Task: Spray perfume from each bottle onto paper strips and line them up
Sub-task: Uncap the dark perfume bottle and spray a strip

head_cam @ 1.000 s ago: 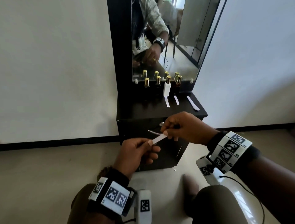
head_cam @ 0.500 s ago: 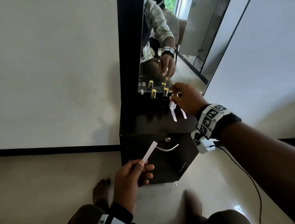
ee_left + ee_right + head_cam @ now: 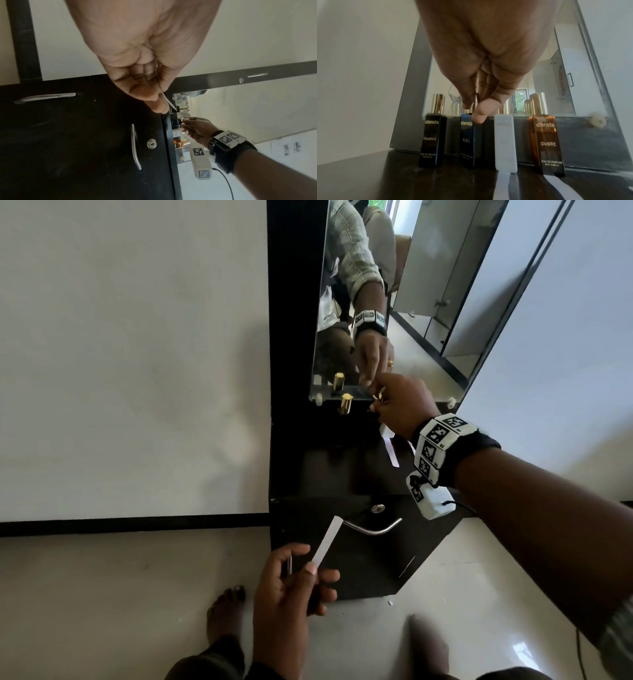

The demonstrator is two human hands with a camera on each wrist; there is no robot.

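Note:
Four perfume bottles stand in a row against the mirror: black FOUNDER [image 3: 432, 140], dark blue BLEU [image 3: 468, 142], white [image 3: 505, 143] and amber OMBRE [image 3: 547, 147]. My right hand [image 3: 471, 112] reaches over them, and its thumb and fingers pinch the gold cap of the BLEU bottle. In the head view the right hand [image 3: 376, 402] hides most bottles; only the FOUNDER bottle's gold cap [image 3: 346, 404] shows. My left hand [image 3: 310, 563] pinches a white paper strip [image 3: 327, 539] low in front of the cabinet door. White strips [image 3: 500, 185] lie before the white and amber bottles.
The bottles stand on a black cabinet top [image 3: 325, 470] under a tall mirror [image 3: 411, 302]. Below it is a door with a metal handle [image 3: 373, 529] and a lock [image 3: 377, 508]. My bare feet [image 3: 224, 614] rest on the tiled floor. A white wall lies to the left.
My right hand let go of the strip and reached forward to the bottle row, closing on the BLEU cap. The left hand kept the strip and dropped lower.

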